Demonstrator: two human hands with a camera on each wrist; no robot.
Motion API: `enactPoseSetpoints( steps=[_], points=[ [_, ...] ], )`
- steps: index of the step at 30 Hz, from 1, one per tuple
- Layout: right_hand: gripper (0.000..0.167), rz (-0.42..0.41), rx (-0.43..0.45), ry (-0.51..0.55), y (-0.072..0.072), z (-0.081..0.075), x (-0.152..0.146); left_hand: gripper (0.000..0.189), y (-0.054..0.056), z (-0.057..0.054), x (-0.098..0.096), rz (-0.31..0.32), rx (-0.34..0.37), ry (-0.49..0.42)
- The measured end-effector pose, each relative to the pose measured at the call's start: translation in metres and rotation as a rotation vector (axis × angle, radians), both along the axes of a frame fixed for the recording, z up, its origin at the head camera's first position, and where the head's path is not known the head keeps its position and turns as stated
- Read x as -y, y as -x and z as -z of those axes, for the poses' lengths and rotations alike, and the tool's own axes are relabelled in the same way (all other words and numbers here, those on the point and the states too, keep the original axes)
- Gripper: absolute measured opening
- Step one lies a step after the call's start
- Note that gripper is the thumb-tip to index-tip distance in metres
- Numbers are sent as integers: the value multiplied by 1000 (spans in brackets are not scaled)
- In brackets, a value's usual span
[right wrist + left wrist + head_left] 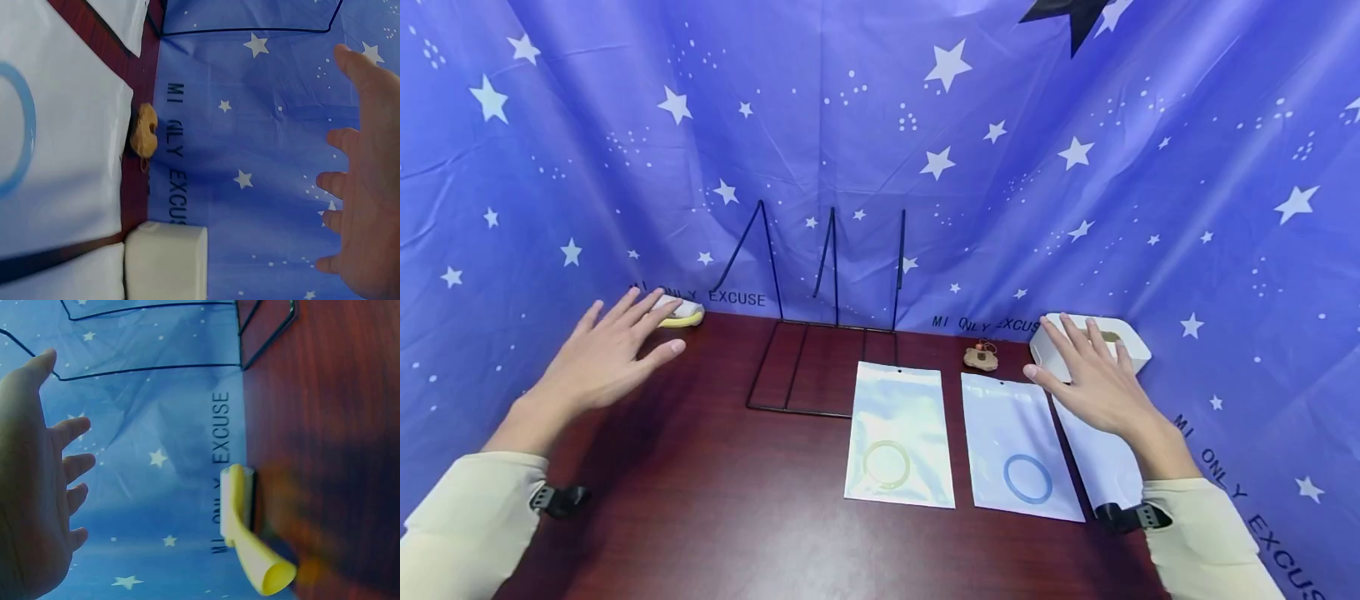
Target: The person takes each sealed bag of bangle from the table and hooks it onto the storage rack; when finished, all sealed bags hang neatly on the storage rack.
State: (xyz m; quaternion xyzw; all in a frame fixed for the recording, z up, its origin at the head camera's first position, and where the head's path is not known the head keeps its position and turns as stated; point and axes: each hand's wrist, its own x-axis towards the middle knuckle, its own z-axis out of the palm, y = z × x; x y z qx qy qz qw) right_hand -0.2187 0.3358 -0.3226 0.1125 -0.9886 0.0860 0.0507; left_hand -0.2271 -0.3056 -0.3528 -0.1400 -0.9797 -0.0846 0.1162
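Both hands hover over the table with fingers spread and nothing held. The left hand [613,354] is at the left, near a white and yellow object [683,315]; the left wrist view shows its yellow handle-like part [259,559]. My right hand [1093,392] hangs in front of a white box [1052,354] with an opening in its top, partly hiding it. Left of that hand lie two flat white pouches, one with a pale yellow ring [867,471], the other with a blue ring [1028,497]. A third white pouch [1105,458] is partly covered by the right hand and wrist.
A black wire rack [786,367] stands at the back middle, its uprights against the star-printed blue curtain [865,125]. Between box and rack lies a small brown charm-like thing [981,358] with a cord. The dark red wooden table [737,500] runs toward me.
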Motion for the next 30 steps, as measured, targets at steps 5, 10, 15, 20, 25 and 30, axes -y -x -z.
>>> enactPoseSetpoints(
  steps=[5,10,15,20,25,30],
  points=[
    [86,-23,0,60,7,12,9,74,2,19,-9,27,0,-62],
    [83,-43,-15,144,15,28,15,68,7,40,-26,77,27,-203],
    [79,-58,3,231,24,48,24,69,8,62,-38,48,121,-274],
    [78,-56,46,311,29,68,31,71,15,87,-49,35,195,-337],
    [76,-61,62,389,35,86,38,71,22,108,-61,58,239,-420],
    [75,-35,111,464,41,105,50,71,26,127,-71,57,243,-486]
  ],
)
